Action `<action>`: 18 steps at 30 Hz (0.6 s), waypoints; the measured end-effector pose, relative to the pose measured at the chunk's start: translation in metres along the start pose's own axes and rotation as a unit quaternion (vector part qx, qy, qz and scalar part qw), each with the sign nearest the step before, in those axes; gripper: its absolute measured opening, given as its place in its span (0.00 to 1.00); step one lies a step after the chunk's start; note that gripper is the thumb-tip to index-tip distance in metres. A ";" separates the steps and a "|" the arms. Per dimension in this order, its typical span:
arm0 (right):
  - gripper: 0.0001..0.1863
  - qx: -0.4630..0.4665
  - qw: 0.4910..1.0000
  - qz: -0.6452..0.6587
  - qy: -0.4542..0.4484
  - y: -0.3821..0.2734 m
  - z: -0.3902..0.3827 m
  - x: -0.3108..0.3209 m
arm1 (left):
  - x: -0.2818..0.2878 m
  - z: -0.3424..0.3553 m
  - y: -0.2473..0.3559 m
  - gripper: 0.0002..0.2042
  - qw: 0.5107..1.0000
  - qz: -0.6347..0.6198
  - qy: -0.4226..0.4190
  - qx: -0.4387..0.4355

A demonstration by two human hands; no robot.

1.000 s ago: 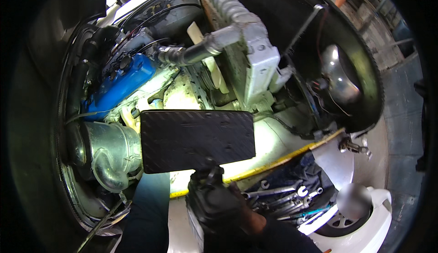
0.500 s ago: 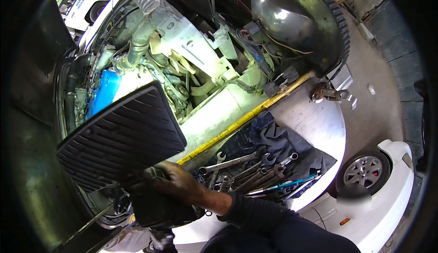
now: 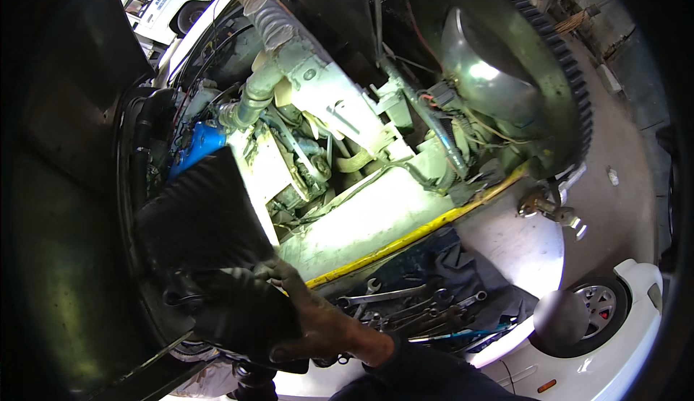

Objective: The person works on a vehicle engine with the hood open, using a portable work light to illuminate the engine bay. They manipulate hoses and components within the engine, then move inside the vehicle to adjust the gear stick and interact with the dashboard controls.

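A black plastic housing [image 3: 206, 217] with a broad ribbed face, like an air filter box, hangs over the left side of the engine bay. My right hand [image 3: 318, 318] grips its near right side, thumb below and fingers above, the dark sleeve reaching in from the lower right. Black ribbed hose [image 3: 253, 381] shows beneath the housing. My left hand cannot be made out; the housing and deep shadow cover that area. Behind it lies the brightly lit engine [image 3: 293, 184], with a blue cover [image 3: 199, 149] partly hidden by the housing.
Several wrenches [image 3: 390, 296] lie on a dark cloth [image 3: 499, 285] over the white fender. A yellow strip [image 3: 405, 233] runs along the bay's edge. The raised hood [image 3: 58, 184] stands at left. A headlight [image 3: 484, 76] sits far right; a white car [image 3: 614, 343] is parked lower right.
The black housing has tilted, its ribbed face now foreshortened and darker. My right hand has opened wider around its side and shifted slightly right and down. The whole view has shifted too.
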State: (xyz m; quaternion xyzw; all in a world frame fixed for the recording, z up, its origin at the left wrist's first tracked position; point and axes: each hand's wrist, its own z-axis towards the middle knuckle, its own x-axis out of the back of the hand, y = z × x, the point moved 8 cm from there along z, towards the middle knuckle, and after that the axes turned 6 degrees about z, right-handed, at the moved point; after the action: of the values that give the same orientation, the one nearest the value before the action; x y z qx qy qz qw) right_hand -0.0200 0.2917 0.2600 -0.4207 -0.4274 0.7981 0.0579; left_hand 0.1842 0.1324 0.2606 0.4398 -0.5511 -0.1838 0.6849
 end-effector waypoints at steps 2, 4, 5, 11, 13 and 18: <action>0.69 0.013 0.999 -0.039 -0.015 0.004 0.002 -0.007 | 0.009 0.003 -0.003 0.30 1.000 0.010 0.020 -0.005; 0.72 0.006 0.996 -0.082 -0.037 0.009 0.002 -0.017 | 0.017 0.005 -0.019 0.30 0.984 -0.172 0.014 0.041; 0.71 0.015 0.996 -0.076 -0.047 0.009 0.003 -0.022 | 0.024 0.005 -0.025 0.30 0.977 -0.209 0.015 0.045; 0.74 0.048 0.992 -0.006 -0.120 -0.004 -0.011 -0.046 | 0.056 -0.017 -0.046 0.31 0.956 -0.292 0.000 0.012; 0.77 0.063 0.989 -0.017 -0.135 -0.011 -0.018 -0.050 | 0.061 -0.025 -0.049 0.31 0.950 -0.311 -0.010 0.002; 0.80 0.086 0.982 -0.073 -0.153 -0.033 -0.033 -0.059 | 0.063 -0.037 -0.022 0.32 0.917 -0.387 -0.079 -0.048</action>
State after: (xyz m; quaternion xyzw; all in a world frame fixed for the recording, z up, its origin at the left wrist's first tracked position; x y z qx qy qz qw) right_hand 0.0326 0.3065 0.3115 -0.2543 -0.3903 0.8806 0.0864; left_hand 0.2438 0.0885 0.2800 0.5695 -0.3805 -0.4951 0.5346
